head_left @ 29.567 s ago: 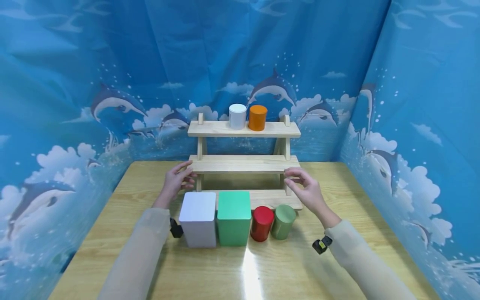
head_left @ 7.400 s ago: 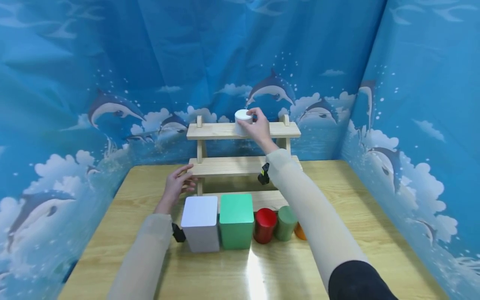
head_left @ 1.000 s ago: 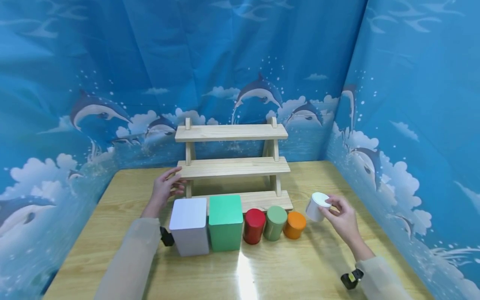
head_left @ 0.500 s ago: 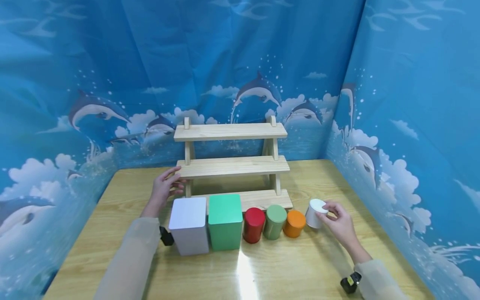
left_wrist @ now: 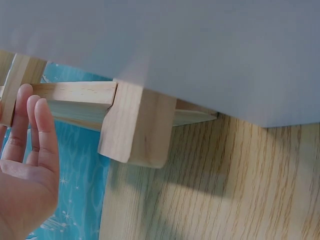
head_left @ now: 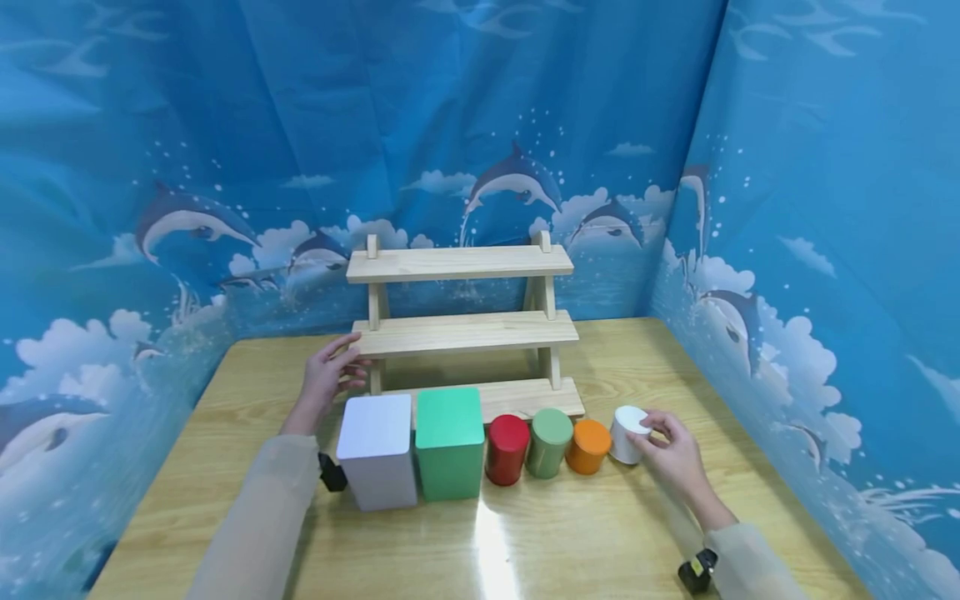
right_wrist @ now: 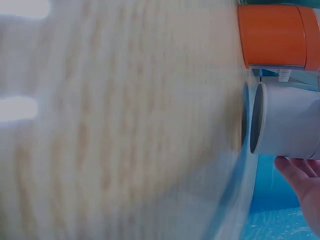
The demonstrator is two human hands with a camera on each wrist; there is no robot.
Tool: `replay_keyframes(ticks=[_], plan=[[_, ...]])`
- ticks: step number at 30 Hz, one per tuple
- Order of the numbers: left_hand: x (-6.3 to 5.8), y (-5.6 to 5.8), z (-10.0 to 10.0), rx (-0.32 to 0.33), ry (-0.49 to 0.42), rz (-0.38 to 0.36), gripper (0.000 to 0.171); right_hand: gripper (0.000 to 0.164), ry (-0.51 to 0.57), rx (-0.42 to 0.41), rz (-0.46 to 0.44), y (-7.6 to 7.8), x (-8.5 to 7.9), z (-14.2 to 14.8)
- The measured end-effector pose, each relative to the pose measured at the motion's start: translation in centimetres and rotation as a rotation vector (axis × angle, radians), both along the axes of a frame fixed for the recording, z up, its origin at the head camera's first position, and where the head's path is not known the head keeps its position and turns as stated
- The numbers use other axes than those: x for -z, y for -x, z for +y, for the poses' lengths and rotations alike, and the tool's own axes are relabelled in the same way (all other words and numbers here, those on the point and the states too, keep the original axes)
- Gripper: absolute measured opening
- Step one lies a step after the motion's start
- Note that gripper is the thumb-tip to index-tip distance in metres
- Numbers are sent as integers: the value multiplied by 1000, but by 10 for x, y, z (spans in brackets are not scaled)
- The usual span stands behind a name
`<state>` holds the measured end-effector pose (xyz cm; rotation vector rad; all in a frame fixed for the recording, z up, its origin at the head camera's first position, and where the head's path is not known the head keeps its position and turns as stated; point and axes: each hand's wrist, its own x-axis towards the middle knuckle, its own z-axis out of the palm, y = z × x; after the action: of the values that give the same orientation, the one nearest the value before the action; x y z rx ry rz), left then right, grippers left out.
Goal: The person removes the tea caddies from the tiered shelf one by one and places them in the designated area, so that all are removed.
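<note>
My right hand [head_left: 673, 454] pinches a small white lidded tin [head_left: 627, 437] between thumb and fingers, just right of an orange tin [head_left: 588, 447]. In the right wrist view the white tin [right_wrist: 287, 120] has its dark bottom rim right at the tabletop. My left hand [head_left: 333, 375] touches the left end of the middle board of a three-tier wooden shelf [head_left: 465, 333]. Its fingers [left_wrist: 47, 135] are fairly straight in the left wrist view, fingertips at the board's edge. Left of the orange tin stand a light green tin [head_left: 550, 443] and a red tin [head_left: 507, 450].
A tall white box [head_left: 377, 454] and a tall green box [head_left: 450, 446] complete the row before the shelf on the wooden table [head_left: 570, 533]. The white box's side fills the top of the left wrist view. A blue dolphin-print curtain [head_left: 450, 125] hangs behind and at both sides.
Over the last second my right hand has brought the white tin down and slightly left, beside the orange tin. Earlier, white and orange tins stood on the top board. My left hand stays put.
</note>
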<state>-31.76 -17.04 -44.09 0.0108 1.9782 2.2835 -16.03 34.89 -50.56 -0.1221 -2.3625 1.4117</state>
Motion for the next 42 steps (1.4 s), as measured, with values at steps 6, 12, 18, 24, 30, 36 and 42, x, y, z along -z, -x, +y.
replay_keyframes(ticks=[6,12,18,24,30,36,42], plan=[[2,1,0,2,-4,2,49,26,-8,-17,-5,-2,2,0],[3,2,-1,4,-20,12,49,25,-29,-33,20,-4,5,0],[2,2,1,-3,-17,8,47,23,-8,-45,37,-4,8,2],[0,-1,2,-14,8,-7,46,22,-15,-61,15,-6,5,4],[2,0,0,-2,-7,3,47,23,-26,-68,24,-6,-4,6],[14,10,-2,-21,3,-8,47,24,-35,-75,50,-3,-11,6],[18,11,-3,-16,34,6,48,24,-62,-61,70,2,-18,5]])
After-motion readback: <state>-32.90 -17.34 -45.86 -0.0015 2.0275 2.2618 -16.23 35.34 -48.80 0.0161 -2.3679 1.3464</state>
